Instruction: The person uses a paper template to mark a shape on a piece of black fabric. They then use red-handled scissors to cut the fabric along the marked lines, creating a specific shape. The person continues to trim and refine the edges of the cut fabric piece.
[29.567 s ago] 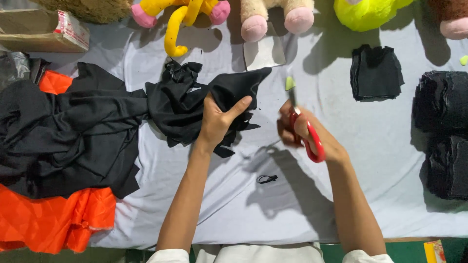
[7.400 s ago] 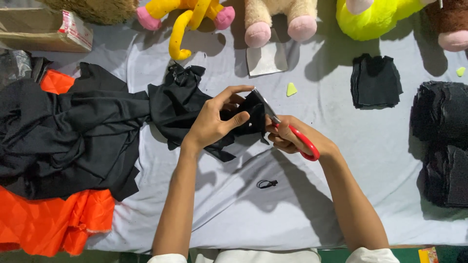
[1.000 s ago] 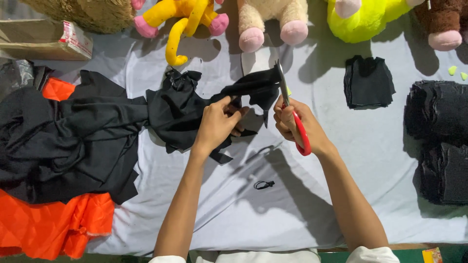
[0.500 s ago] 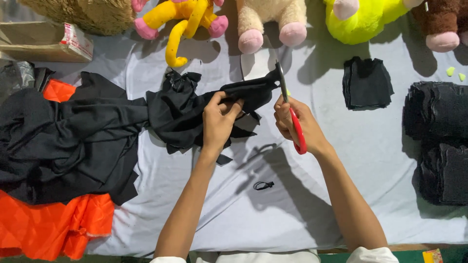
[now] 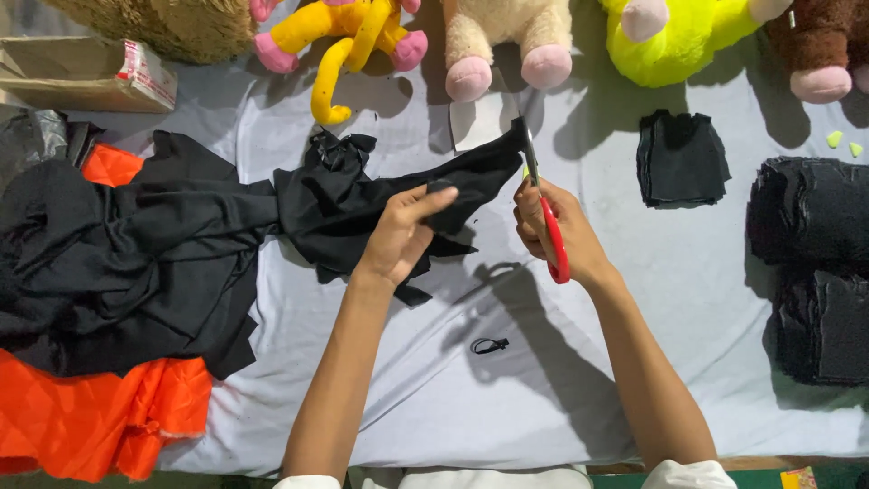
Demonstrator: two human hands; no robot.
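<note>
Since half a second ago we note little change: the black cloth strip (image 5: 453, 186) stays stretched toward the upper centre of the frame, and the scissor blades have crept slightly along its edge. Our left hand (image 5: 403, 237) pinches the strip at frame centre, fingers closed on it. Our right hand (image 5: 552, 231) grips the red-handled scissors (image 5: 543, 213), blades pointing up, touching the strip's far end. The strip runs left into the black fabric pile (image 5: 136, 263) over orange fabric (image 5: 90, 421). Cut black squares (image 5: 681, 161) lie upper right on the bench (image 5: 453, 398).
</note>
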